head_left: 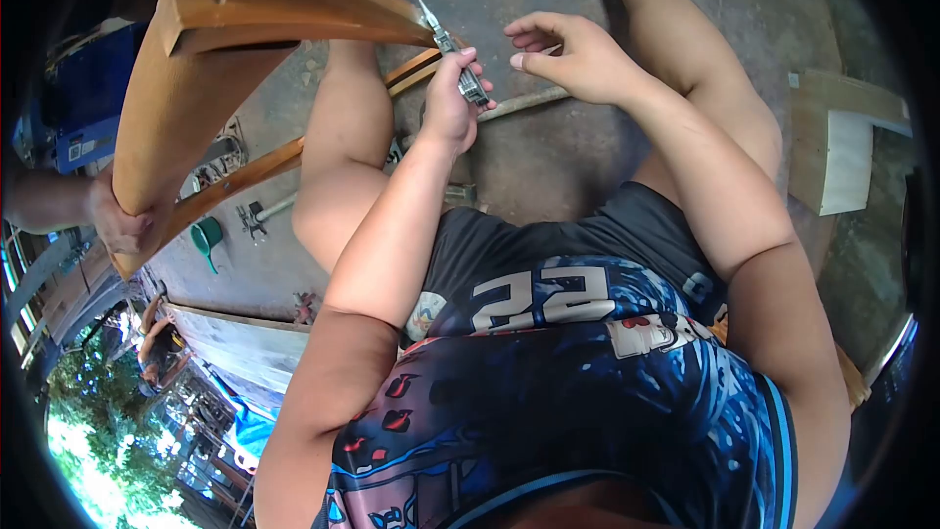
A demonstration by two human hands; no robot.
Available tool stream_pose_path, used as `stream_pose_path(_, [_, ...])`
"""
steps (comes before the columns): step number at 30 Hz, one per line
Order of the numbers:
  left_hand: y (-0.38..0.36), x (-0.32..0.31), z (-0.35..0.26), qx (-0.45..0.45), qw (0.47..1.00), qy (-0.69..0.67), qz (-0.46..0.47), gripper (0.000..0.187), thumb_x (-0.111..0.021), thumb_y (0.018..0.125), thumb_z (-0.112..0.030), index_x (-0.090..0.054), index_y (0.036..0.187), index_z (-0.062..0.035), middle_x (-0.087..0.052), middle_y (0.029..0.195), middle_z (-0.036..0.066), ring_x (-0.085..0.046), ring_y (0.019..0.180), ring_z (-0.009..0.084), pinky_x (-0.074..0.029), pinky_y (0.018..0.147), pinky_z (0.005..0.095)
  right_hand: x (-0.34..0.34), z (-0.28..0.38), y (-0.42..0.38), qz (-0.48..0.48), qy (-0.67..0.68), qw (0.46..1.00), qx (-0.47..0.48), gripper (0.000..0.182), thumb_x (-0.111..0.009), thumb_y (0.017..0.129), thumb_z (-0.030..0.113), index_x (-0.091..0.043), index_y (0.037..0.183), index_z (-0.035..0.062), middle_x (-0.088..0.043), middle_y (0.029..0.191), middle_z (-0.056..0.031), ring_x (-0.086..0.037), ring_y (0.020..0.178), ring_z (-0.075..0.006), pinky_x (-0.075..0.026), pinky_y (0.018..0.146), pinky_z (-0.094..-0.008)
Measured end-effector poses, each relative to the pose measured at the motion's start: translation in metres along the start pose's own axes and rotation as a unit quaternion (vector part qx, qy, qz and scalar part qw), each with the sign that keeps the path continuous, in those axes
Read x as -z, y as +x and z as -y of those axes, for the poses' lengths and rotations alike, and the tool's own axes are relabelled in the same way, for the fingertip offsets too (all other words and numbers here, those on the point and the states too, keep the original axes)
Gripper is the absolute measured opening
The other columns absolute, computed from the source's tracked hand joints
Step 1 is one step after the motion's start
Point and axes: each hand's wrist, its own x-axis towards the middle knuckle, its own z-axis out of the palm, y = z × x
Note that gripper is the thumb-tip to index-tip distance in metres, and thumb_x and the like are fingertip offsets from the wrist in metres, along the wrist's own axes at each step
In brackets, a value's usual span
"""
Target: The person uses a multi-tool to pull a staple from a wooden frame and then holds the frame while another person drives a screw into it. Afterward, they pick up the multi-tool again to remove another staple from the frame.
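Observation:
My left hand (454, 98) is wrapped round a metal multi-tool (458, 64) with its narrow tip pointing up. That tip is beside the end of a long, varnished wooden piece (284, 15), which widens toward the upper left; whether they touch I cannot tell. To the right of the tool, my right hand (578, 59) hangs in the air with its fingers apart, holding nothing. A co-worker's hand (122, 216) at the left grips the lower end of a broad brown wooden part (181, 127).
A wooden strip (240, 179), a green cup-like item (206, 233) and metal clamps (253, 220) lie on the concrete floor. A pipe (529, 103) lies between my legs. Boards (847, 162) are at the right, a blue object (83, 147) at the left.

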Motion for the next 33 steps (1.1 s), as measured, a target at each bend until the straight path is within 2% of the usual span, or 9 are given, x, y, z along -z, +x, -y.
stream_pose_path(7, [-0.01,-0.004,0.001,-0.058,0.998,0.023,-0.013,0.027,-0.066,0.089,-0.04,-0.059,0.1,-0.0162,-0.059,0.086,-0.002,-0.061,0.073,0.0125,-0.048,0.059,0.0332,-0.042,0.005,0.042,0.016,0.103,0.995,-0.002,0.043,-0.055,0.096,0.014,-0.057,0.138,0.0036,-0.064,0.13,-0.0143,-0.061,0.118,-0.0208,-0.048,0.101,-0.0335])
stream_pose_path(11, [-0.02,-0.008,-0.009,-0.019,1.0,-0.01,0.023,0.033,-0.058,0.092,-0.048,-0.06,0.104,-0.0172,-0.057,0.087,-0.002,-0.06,0.075,0.014,-0.046,0.058,0.0316,-0.062,0.012,0.044,0.024,0.22,0.975,-0.004,0.049,-0.043,0.096,0.01,-0.051,0.145,0.005,-0.06,0.136,-0.0146,-0.056,0.125,-0.0207,-0.046,0.104,-0.0325])
stream_pose_path(12, [-0.018,-0.006,-0.009,-0.021,1.0,-0.006,0.022,0.034,-0.056,0.092,-0.049,-0.061,0.105,-0.0177,-0.058,0.087,-0.002,-0.06,0.076,0.0144,-0.045,0.058,0.0315,-0.065,0.011,0.044,0.025,0.2,0.979,0.009,0.054,-0.042,0.095,0.007,-0.046,0.148,0.0056,-0.059,0.137,-0.0134,-0.058,0.117,-0.018,-0.047,0.1,-0.0309])
stream_pose_path(18, [-0.009,0.0,-0.01,-0.002,0.999,-0.031,0.039,0.041,-0.053,0.092,-0.055,-0.059,0.111,-0.0185,-0.06,0.092,-0.002,-0.06,0.081,0.0155,-0.047,0.066,0.0346,-0.067,0.016,0.045,0.055,0.207,0.976,-0.044,0.058,-0.043,0.093,0.005,-0.045,0.151,0.0113,-0.06,0.105,-0.0035,-0.051,0.085,-0.0104,-0.048,0.078,-0.0256])
stream_pose_path(21, [-0.017,-0.002,-0.017,-0.006,0.997,-0.041,0.065,0.042,-0.055,0.092,-0.055,-0.057,0.11,-0.0174,-0.057,0.096,-0.002,-0.06,0.087,0.0158,-0.046,0.072,0.0374,-0.068,0.022,0.048,0.025,0.162,0.986,-0.01,0.059,-0.043,0.093,0.004,-0.045,0.151,0.0141,-0.056,0.096,-0.0012,-0.05,0.081,-0.0089,-0.048,0.07,-0.0251])
stream_pose_path(24, [-0.025,-0.01,-0.029,-0.003,0.996,-0.041,0.083,0.043,-0.052,0.094,-0.054,-0.056,0.117,-0.018,-0.061,0.105,0.0,-0.061,0.101,0.0187,-0.048,0.079,0.0425,-0.069,0.015,0.053,0.035,0.223,0.974,-0.005,0.056,-0.042,0.096,0.004,-0.045,0.151,0.0164,-0.06,0.104,-0.0025,-0.055,0.086,-0.0095,-0.051,0.07,-0.0262])
stream_pose_path(29, [-0.026,-0.01,-0.03,0.011,0.995,-0.037,0.09,0.044,-0.051,0.095,-0.046,-0.054,0.126,-0.0147,-0.061,0.114,0.005,-0.06,0.107,0.0223,-0.049,0.088,0.0492,-0.069,0.005,0.055,0.05,0.264,0.963,0.008,0.054,-0.042,0.099,0.005,-0.044,0.151,0.0162,-0.061,0.114,-0.0044,-0.06,0.093,-0.012,-0.054,0.075,-0.0277])
stream_pose_path(31, [-0.026,-0.012,-0.033,0.001,0.995,-0.039,0.096,0.047,-0.048,0.095,-0.043,-0.054,0.13,-0.0114,-0.063,0.122,0.011,-0.062,0.112,0.0275,-0.052,0.087,0.0536,-0.066,0.004,0.055,0.057,0.189,0.98,0.026,0.06,-0.044,0.095,0.001,-0.044,0.152,0.0198,-0.062,0.118,-0.0062,-0.061,0.092,-0.0137,-0.054,0.079,-0.0268])
stream_pose_path(33, [-0.026,-0.013,-0.036,0.004,0.994,-0.059,0.095,0.047,-0.051,0.094,-0.039,-0.054,0.13,-0.0107,-0.063,0.12,0.01,-0.061,0.11,0.0255,-0.051,0.087,0.0491,-0.06,0.009,0.05,0.069,0.092,0.993,0.023,0.063,-0.045,0.093,0.0,-0.045,0.152,0.0214,-0.063,0.121,-0.0072,-0.062,0.093,-0.0144,-0.054,0.081,-0.0266])
